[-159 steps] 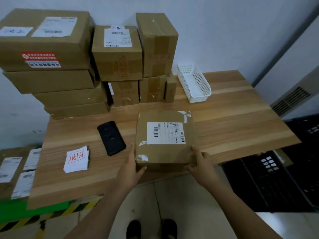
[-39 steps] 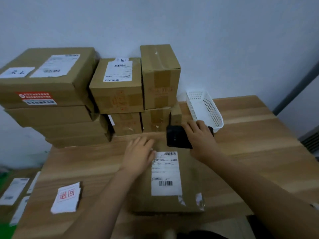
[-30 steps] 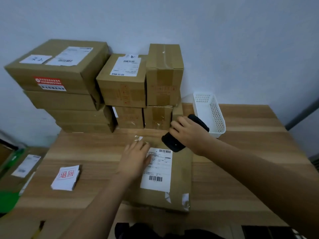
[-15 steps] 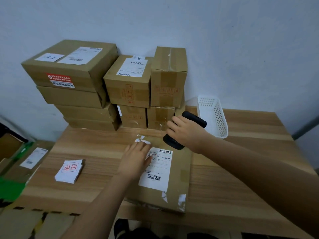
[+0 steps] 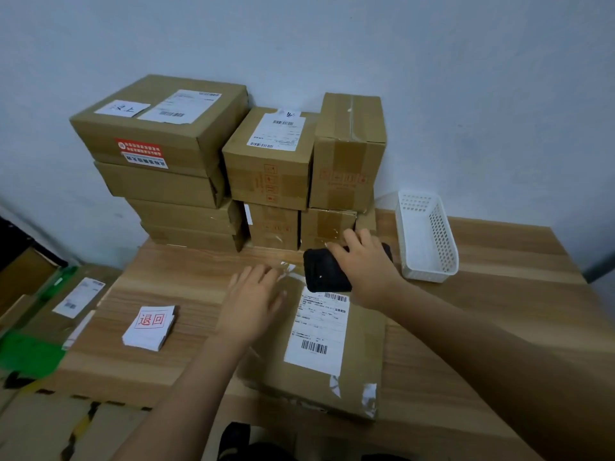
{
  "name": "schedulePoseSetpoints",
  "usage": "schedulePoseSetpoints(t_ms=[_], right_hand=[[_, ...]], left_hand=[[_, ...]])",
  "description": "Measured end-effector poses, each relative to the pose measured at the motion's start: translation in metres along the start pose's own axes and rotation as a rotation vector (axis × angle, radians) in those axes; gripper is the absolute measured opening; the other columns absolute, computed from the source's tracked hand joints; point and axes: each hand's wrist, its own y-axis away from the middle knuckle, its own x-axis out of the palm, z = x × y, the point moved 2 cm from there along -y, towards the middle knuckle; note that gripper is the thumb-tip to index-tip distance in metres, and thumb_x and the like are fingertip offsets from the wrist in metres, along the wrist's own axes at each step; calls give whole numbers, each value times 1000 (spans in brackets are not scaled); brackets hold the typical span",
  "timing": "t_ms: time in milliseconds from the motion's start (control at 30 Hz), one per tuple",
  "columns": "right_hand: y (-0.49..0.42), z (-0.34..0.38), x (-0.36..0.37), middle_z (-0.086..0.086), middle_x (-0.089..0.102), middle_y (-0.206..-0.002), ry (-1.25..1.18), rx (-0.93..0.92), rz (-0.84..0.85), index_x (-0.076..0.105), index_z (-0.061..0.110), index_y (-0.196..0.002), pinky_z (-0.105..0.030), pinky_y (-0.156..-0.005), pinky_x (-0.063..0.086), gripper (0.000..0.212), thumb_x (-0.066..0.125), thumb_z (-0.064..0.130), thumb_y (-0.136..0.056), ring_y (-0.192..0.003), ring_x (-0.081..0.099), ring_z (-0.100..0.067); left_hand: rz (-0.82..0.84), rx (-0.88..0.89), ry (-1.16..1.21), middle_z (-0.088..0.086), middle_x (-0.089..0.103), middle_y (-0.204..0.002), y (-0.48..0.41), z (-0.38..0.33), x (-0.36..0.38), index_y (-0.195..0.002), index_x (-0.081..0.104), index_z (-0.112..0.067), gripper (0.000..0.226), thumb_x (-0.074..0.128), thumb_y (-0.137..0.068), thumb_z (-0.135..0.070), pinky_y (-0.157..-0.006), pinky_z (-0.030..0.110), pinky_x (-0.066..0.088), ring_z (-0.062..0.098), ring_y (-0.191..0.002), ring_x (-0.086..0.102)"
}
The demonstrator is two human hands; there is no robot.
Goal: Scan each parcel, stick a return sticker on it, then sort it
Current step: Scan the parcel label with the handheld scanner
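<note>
Two bare hands work over a brown parcel (image 5: 362,354) lying flat on a wooden table (image 5: 506,287), its near edge close to the table's front edge and its white label (image 5: 319,334) facing up. The left hand (image 5: 253,301) lies flat, fingers straight, on the parcel's top beside the label, toward the far left corner. The right hand (image 5: 366,267) grips a black handheld scanner (image 5: 324,272), fingers curled over its back, over the parcel's far edge at the head of the label; whether it touches the cardboard cannot be told. Stacked cardboard boxes (image 5: 159,134) fill the table's far left corner against the wall, reaching almost to the scanner. A white plastic basket (image 5: 429,241) stands just right of the boxes, near the right hand but apart from it. A small pile of return stickers (image 5: 149,327) with red print lies left of the parcel, well apart from it, bare wood all around. Open tabletop runs right of the parcel and in front of the basket, out to the table's right edge. Below the left edge sit more labelled cartons (image 5: 80,296).
</note>
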Motion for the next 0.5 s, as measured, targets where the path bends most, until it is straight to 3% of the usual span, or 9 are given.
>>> schedulePoseSetpoints(t_ms=[133,300,367,500], right_hand=[[-21,37,14,-5,37,-125,-313,190,-26,38,19,-132,-34,-91,37,86,81,43,-62,-113,35,-25],[-57,104,28,-5,40,-118,-635,355,-22,41,18,-121,-37,-92,40,83,80,51,-55,-111,36,-25],[-73,132,33,-5,41,-118,-694,418,1,42,16,-117,-38,-91,41,80,80,51,-55,-113,37,-25],[-102,186,47,-5,41,-119,-809,566,23,42,16,-117,-34,-93,36,79,80,52,-58,-119,37,-25]], left_hand=[[-23,-38,-36,3,62,-101,5,48,-6,-108,65,-16,26,65,-85,-29,-74,37,45,26,-89,58],[60,-107,-30,3,64,-97,19,117,-14,-106,67,-16,42,44,-84,-42,-71,35,45,26,-82,59],[107,-102,-33,3,65,-98,25,148,-18,-108,67,-15,39,47,-85,-39,-76,37,46,26,-85,60],[189,-89,-2,6,65,-99,35,212,-17,-108,66,-12,29,72,-82,-22,-78,41,49,30,-90,61]])
